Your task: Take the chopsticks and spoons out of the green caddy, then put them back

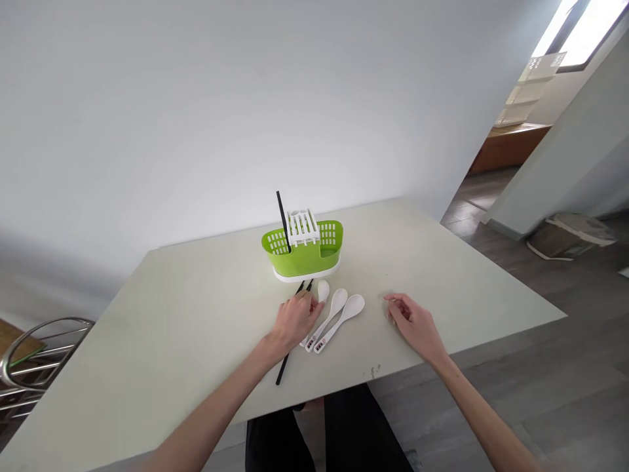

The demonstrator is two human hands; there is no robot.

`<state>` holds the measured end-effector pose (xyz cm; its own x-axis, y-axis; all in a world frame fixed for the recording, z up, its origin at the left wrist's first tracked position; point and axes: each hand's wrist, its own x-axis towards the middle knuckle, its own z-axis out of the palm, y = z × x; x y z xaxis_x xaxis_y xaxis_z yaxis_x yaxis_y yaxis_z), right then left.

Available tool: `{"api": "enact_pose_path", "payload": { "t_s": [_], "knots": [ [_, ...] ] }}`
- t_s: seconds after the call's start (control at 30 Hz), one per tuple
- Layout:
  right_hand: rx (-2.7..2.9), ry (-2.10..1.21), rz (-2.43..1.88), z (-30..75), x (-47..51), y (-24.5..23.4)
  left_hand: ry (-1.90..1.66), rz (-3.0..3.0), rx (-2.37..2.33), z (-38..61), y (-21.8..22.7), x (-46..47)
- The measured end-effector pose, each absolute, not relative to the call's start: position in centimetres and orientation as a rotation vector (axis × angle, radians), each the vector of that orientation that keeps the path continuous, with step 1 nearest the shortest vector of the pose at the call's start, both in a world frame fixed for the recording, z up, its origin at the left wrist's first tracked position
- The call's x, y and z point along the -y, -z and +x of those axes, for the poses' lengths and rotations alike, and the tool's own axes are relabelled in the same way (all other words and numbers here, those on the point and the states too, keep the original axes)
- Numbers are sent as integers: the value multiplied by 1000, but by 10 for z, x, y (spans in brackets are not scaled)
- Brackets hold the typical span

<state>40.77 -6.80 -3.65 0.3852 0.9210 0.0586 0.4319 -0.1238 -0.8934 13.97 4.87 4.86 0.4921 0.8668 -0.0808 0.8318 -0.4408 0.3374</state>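
Observation:
My left hand [291, 321] rests low over the table with its fingers curled down onto black chopsticks [282, 372]. Chopstick ends show beyond the knuckles and one shaft comes out below the wrist. The thumb side lies against the leftmost white spoon [323, 291], whose handle is mostly covered; what the fingertips grip is hidden. To the right lie a second white spoon [338, 301] and a third white spoon [352, 306], bowls pointing away from me. My right hand [411, 321] hovers at or rests on the tabletop beside them, fingers loosely bent and apart, holding nothing.
Behind the spoons a green utensil basket [301, 264] with a white base and a white slotted rack [303, 227] stands near the wall. One black chopstick [282, 213] leans upright in its left part. A metal-framed stool [44, 354] is left of the table [196, 301].

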Motion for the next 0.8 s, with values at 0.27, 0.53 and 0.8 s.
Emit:
{"api": "enact_pose_path", "payload": {
  "t_s": [0.27, 0.53, 0.8],
  "knots": [
    [1214, -698, -1693, 408, 68, 37, -525, 2241, -1253, 117, -63, -26],
    [1256, -637, -1741, 406, 68, 39, -48, 2560, -1460, 134, -56, -40],
    [1248, -617, -1751, 405, 70, 35, 137, 2710, -1311, 162, -44, -44]
  ]
}}
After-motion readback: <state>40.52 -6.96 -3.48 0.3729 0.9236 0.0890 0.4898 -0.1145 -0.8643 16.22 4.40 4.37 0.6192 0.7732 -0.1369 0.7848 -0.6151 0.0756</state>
